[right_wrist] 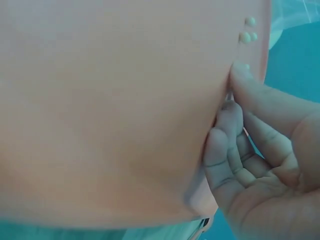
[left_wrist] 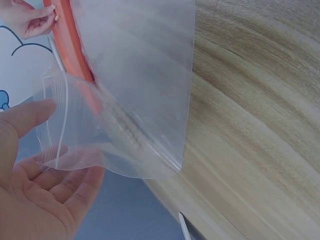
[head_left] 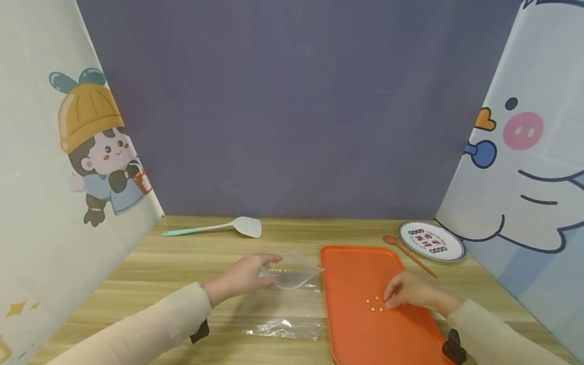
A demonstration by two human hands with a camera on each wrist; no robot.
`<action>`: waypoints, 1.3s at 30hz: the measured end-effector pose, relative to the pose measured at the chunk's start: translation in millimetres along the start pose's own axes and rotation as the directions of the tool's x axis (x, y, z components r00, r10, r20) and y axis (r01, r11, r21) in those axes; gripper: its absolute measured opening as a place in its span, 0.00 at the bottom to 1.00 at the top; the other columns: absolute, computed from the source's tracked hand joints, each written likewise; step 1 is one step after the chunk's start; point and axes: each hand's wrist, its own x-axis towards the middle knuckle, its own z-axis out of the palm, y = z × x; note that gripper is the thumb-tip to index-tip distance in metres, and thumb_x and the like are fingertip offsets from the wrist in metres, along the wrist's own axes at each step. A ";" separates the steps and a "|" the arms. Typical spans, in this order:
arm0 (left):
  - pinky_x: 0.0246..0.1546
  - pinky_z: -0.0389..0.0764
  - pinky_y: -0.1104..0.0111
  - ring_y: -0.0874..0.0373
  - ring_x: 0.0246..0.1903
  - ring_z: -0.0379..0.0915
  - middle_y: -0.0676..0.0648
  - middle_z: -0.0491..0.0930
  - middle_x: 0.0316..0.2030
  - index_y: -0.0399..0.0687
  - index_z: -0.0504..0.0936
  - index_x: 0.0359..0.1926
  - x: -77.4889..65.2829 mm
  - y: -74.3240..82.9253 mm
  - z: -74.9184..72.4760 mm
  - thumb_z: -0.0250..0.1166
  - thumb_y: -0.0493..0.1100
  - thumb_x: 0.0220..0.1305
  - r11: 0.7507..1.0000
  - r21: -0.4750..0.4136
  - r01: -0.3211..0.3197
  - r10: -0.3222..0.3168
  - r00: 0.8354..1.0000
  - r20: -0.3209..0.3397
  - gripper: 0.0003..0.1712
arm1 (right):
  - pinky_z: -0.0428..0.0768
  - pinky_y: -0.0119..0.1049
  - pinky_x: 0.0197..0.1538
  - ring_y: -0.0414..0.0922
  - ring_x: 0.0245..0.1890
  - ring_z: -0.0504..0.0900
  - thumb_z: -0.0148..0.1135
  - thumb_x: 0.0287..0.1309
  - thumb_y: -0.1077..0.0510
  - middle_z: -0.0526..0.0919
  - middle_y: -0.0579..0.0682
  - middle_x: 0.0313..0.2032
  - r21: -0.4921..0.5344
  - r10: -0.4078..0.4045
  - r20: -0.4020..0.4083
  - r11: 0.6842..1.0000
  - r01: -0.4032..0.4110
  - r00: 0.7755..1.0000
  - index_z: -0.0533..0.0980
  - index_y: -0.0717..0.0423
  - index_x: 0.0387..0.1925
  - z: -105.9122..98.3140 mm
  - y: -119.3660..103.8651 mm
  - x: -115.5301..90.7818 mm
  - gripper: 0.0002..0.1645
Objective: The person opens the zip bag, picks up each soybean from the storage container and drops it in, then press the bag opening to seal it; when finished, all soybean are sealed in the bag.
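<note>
L hand (head_left: pixel 248 274) at thin clr. bag (head_left: pixel 283 315), grip apart; R hand (head_left: pixel 410 291) by rnd. grains (head_left: pixel 372 309), grip unclear.

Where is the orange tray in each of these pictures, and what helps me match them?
Head: orange tray, low, right of centre.
Left wrist: strip of tray, upper left.
Right wrist: tray looks paler, fills most of the picture.
Shared landmark: the right hand, visible in all three views.

On the bench (head_left: pixel 182 268), a clear bag (head_left: pixel 283 312) of yellow grains (head_left: pixel 285 270) is touched by the left hand (head_left: pixel 246 274). More grains (head_left: pixel 380 309) are seen on an orange tray (head_left: pixel 365 342), beside the right hand (head_left: pixel 412 290); a spatula (head_left: pixel 248 226), spoon (head_left: pixel 390 239) and plate (head_left: pixel 431 242) are laid beyond.
</note>
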 end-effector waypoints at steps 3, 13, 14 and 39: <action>0.56 0.79 0.52 0.43 0.53 0.77 0.40 0.77 0.59 0.39 0.72 0.63 -0.1 -1.0 0.6 0.70 0.41 0.56 1.000 0.008 -0.001 0.001 1.000 -0.003 0.33 | 0.79 0.30 0.23 0.37 0.20 0.77 0.73 0.44 0.63 0.86 0.52 0.25 0.026 -0.017 -0.009 1.000 0.017 1.000 0.83 0.65 0.28 -0.4 0.6 0.9 0.09; 0.56 0.79 0.52 0.44 0.53 0.78 0.40 0.77 0.59 0.38 0.73 0.63 -0.4 0.3 -0.2 0.70 0.41 0.56 1.000 0.021 0.000 0.000 1.000 -0.004 0.33 | 0.84 0.35 0.29 0.42 0.25 0.82 0.69 0.52 0.64 0.86 0.53 0.27 0.156 0.087 -0.032 0.984 -0.081 0.996 0.81 0.71 0.36 -5.0 -4.6 8.0 0.12; 0.56 0.80 0.52 0.44 0.53 0.78 0.40 0.77 0.59 0.38 0.73 0.63 -0.4 0.4 -0.2 0.70 0.41 0.56 1.000 0.022 -0.002 0.002 1.000 -0.003 0.33 | 0.84 0.34 0.29 0.42 0.26 0.82 0.69 0.53 0.64 0.86 0.53 0.27 0.168 0.087 -0.031 0.983 -0.080 0.996 0.80 0.72 0.37 -5.9 -6.7 9.6 0.13; 0.55 0.80 0.52 0.44 0.52 0.78 0.39 0.78 0.58 0.38 0.73 0.62 3.7 2.5 -1.0 0.71 0.40 0.55 0.999 0.036 0.001 0.000 1.000 -0.017 0.33 | 0.85 0.43 0.40 0.52 0.34 0.84 0.68 0.57 0.58 0.87 0.56 0.35 0.254 -0.076 -0.057 0.963 0.088 0.996 0.79 0.70 0.45 19.9 -118.7 74.8 0.19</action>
